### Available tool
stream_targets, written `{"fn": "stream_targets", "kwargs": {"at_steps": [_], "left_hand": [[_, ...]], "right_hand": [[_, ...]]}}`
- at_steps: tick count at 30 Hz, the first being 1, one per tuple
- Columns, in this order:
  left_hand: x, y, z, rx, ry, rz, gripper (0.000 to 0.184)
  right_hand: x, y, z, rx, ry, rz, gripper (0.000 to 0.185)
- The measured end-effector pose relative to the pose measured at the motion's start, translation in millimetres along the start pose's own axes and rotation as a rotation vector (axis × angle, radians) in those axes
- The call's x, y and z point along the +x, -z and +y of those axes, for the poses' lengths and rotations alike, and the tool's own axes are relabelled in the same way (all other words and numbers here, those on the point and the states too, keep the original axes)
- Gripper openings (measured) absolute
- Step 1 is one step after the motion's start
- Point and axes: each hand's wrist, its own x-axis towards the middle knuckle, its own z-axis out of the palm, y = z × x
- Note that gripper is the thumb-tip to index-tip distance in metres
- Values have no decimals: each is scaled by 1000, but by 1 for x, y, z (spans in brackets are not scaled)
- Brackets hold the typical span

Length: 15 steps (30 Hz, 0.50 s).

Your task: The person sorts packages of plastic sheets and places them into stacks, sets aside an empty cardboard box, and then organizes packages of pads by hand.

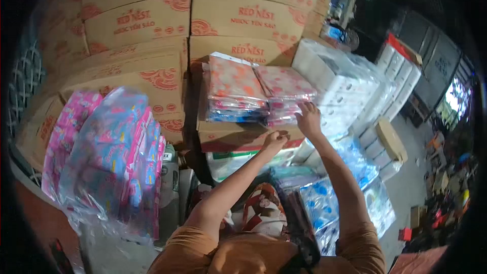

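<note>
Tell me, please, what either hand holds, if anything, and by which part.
Cannot tell: the right hand is at the right edge of the pink packets; the left hand shows nothing held.

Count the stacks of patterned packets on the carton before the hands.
2: the orange-dotted stack on the left, the pink stack beside it, by the right hand. Others may be hidden.
</note>
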Motion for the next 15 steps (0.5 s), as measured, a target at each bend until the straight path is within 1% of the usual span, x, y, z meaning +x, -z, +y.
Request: {"fn": "stream_targets", "kwargs": {"at_steps": [1, 3, 4, 6, 7, 8, 10, 11, 12, 14, 15], "left_hand": [[-19, 11, 36, -37, 170, -16, 20], [-18, 23, 22, -210, 146, -19, 18], [-26, 29, 31, -225, 224, 31, 18], [-35, 40, 35, -213, 256, 103, 21], [-28, 47, 22, -242, 250, 71, 23], [-23, 54, 8, -242, 245, 94, 23], [-38, 61, 27, -439, 313, 93, 24], [-33, 64, 20, -440, 367, 75, 28], [-32, 64, 19, -441, 375, 71, 28], [-23, 61, 22, -695, 360, 29, 33], [-20, 61, 29, -745, 363, -13, 37]], "right_hand": [[16, -12, -8, -100, -23, -63, 38], [39, -33, -22, -156, -39, -62, 40], [49, -48, -22, -221, -18, -78, 40], [62, -70, -23, -285, -70, -128, 34], [64, -78, -25, -244, -15, 2, 26], [67, -83, -23, -228, 2, 4, 26], [64, -75, -29, -140, -9, -36, 22], [61, -78, -27, -137, 21, 47, 18], [57, -75, -28, -140, 16, 41, 18], [43, -56, -37, -100, 72, -13, 13], [32, -40, -48, -84, 121, 54, 9]]}}
